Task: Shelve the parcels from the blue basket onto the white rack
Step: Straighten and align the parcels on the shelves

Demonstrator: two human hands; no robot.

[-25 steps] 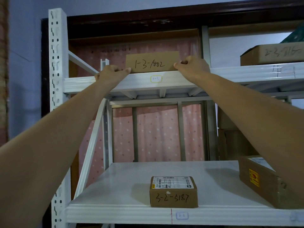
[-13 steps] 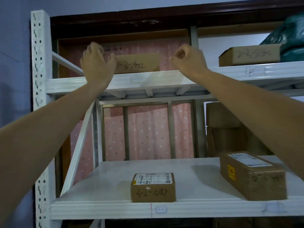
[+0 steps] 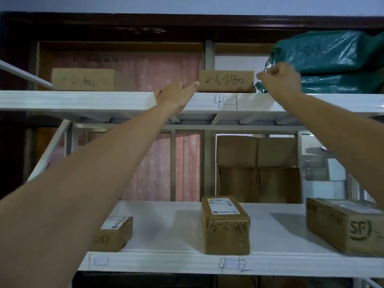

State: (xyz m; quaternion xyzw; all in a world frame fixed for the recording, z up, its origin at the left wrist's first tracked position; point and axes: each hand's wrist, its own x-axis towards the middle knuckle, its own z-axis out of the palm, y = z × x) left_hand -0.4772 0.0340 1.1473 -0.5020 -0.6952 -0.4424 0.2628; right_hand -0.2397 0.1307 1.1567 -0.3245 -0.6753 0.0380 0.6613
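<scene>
Pink dotted curtain fabric hangs behind the white metal rack [image 3: 83, 100], which carries an upper and a lower shelf. We reach both bare arms up to the front edge of the upper shelf. Our left hand [image 3: 174, 95] lies with fingers extended, fingertips touching the left end of the brown cardboard parcel marked 2-3-8160 [image 3: 226, 81]. Our right hand [image 3: 279, 80] is curled just beside the right end of that parcel; we cannot tell whether it grips anything. A second brown cardboard parcel marked 1-3-802 [image 3: 83, 80] stands near the left end of the same shelf. Teal plastic-wrapped bundles [image 3: 332, 59] occupy the right end. Three brown cardboard boxes [image 3: 225, 225] sit along the front edge of the lower shelf.
</scene>
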